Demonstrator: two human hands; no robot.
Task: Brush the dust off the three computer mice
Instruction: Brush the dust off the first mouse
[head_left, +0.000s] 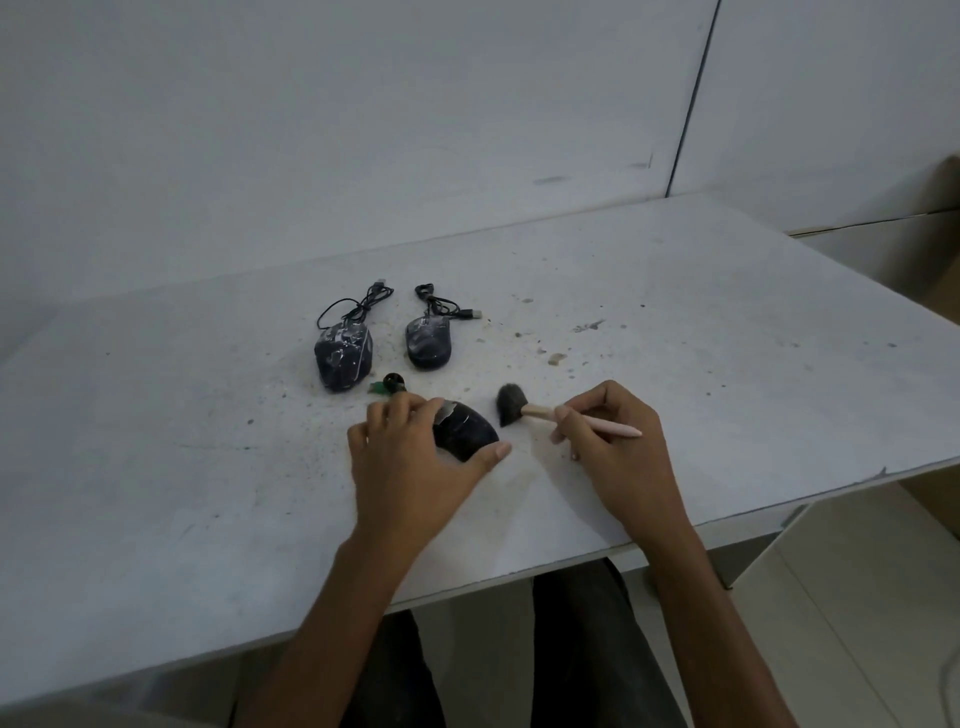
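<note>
Two dusty black wired mice lie side by side at the table's middle: the left mouse (343, 357) and the right mouse (428, 343), each with a coiled cable behind it. A third black mouse (466, 430), partly broken open, sits nearer to me; my left hand (410, 462) grips it from the left, thumb along its near side. My right hand (610, 441) pinches the pink handle of a small brush (540, 412). Its dark bristle head hangs just right of the third mouse, slightly apart from it.
The grey table (208, 467) is speckled with dust and crumbs around the mice. A small green and black part (388, 385) lies beside my left fingers. A wall stands close behind; the table's right edge drops to cardboard boxes (935, 291).
</note>
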